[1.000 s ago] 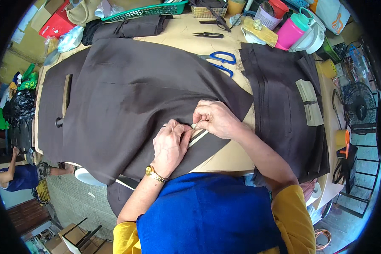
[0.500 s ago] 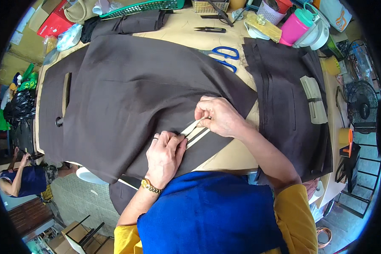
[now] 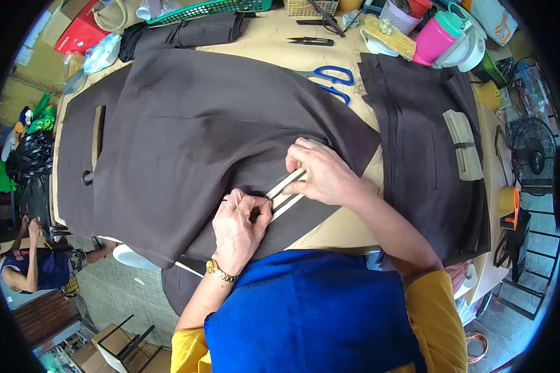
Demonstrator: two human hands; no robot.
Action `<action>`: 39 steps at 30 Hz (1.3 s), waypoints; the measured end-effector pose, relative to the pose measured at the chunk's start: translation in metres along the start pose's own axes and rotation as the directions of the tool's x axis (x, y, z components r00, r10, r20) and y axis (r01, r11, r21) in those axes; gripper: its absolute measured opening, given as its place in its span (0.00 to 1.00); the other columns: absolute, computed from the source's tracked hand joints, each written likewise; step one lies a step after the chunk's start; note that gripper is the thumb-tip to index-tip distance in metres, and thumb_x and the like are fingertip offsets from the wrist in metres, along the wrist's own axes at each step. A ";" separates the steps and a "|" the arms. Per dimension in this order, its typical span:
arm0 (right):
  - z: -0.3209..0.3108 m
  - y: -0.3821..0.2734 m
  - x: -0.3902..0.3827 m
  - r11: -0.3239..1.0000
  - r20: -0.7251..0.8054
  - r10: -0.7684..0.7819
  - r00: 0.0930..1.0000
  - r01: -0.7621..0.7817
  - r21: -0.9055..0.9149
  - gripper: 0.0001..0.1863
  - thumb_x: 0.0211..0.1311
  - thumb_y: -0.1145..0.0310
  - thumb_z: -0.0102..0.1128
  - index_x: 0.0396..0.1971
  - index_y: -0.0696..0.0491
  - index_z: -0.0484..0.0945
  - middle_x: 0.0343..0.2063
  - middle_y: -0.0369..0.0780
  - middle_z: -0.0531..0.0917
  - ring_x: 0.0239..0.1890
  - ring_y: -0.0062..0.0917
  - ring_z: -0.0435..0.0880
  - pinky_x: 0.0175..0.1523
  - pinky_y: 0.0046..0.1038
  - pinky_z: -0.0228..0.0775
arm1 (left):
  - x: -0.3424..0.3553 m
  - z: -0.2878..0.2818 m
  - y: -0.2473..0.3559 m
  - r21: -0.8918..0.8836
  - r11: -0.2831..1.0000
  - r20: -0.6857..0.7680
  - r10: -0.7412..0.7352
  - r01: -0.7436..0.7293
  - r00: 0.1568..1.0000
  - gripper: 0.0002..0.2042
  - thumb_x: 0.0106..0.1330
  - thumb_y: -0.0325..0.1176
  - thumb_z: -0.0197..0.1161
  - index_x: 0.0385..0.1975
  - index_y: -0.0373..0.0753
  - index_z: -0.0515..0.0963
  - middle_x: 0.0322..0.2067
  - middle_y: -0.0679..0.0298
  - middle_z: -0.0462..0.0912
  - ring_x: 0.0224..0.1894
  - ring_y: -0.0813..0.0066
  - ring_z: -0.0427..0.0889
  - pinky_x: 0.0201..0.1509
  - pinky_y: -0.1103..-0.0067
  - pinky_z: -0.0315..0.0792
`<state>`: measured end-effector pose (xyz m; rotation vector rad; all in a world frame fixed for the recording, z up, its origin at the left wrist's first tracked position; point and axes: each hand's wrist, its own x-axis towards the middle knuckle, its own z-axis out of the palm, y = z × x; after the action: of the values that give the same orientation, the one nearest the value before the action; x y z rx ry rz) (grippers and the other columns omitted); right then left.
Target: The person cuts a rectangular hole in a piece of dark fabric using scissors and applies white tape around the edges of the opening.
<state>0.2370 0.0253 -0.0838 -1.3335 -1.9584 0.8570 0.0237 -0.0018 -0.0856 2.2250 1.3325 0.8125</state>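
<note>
Dark brown fabric (image 3: 168, 143) is spread over the table in front of me, with a raised fold running beside my hands. On it lies a narrow cream fabric strip (image 3: 285, 184), slanting up to the right, with a dark slit along it. My left hand (image 3: 233, 227) is closed in a pinch at the strip's lower end, thumb and forefinger pressed together. At the upper end my right hand (image 3: 325, 175) has its fingers curled and closed on the strip, thumb below it. The fingertips of both hands partly hide the strip's ends.
Blue-handled scissors (image 3: 335, 76) lie beyond the fabric, half covered by it. Farther back are black thread snips (image 3: 310, 41). More brown pieces (image 3: 417, 155) are stacked at right, a tied cream bundle (image 3: 462, 146) on top. Another person (image 3: 40, 267) is at far left.
My left hand has shifted slightly left and its fingers have drawn into a tighter pinch. My right hand's fingers have moved a little, showing more of the strip.
</note>
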 end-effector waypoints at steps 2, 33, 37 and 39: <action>0.004 0.001 -0.001 1.000 -0.023 0.004 1.000 -0.005 -0.019 0.08 0.49 0.81 0.63 0.27 0.60 0.72 0.28 0.41 0.74 0.27 0.29 0.77 0.36 0.31 0.70 | 0.000 -0.001 0.000 -0.016 1.000 0.004 -0.010 0.010 1.000 0.03 0.49 0.25 0.68 0.23 0.38 0.80 0.19 0.62 0.72 0.24 0.67 0.73 0.30 0.74 0.68; 0.022 -0.009 0.005 0.990 0.082 0.062 0.995 -0.072 0.119 0.10 0.46 0.80 0.67 0.27 0.59 0.73 0.25 0.41 0.75 0.26 0.26 0.74 0.34 0.28 0.69 | -0.013 -0.012 -0.009 0.072 0.997 0.027 0.020 -0.021 0.999 0.07 0.52 0.25 0.68 0.26 0.37 0.75 0.27 0.58 0.73 0.29 0.62 0.74 0.34 0.71 0.69; 0.016 -0.010 0.010 0.975 0.142 0.138 0.980 -0.159 0.154 0.07 0.49 0.80 0.63 0.27 0.60 0.73 0.26 0.43 0.76 0.28 0.31 0.77 0.36 0.32 0.70 | -0.011 -0.014 -0.012 0.033 0.999 0.049 -0.001 0.000 0.999 0.06 0.52 0.25 0.68 0.26 0.36 0.76 0.25 0.59 0.73 0.29 0.63 0.75 0.34 0.72 0.69; 0.013 -0.014 0.010 0.977 0.150 0.137 0.979 -0.158 0.143 0.07 0.49 0.80 0.62 0.28 0.60 0.73 0.26 0.43 0.76 0.29 0.32 0.78 0.36 0.32 0.70 | -0.011 -0.014 -0.012 0.010 1.000 0.053 -0.014 0.013 0.998 0.06 0.52 0.25 0.68 0.25 0.36 0.76 0.25 0.60 0.73 0.29 0.63 0.75 0.33 0.72 0.70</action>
<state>0.2163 0.0289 -0.0796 -1.3725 -1.8695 1.1780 0.0029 -0.0051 -0.0852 2.2271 1.3274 0.7380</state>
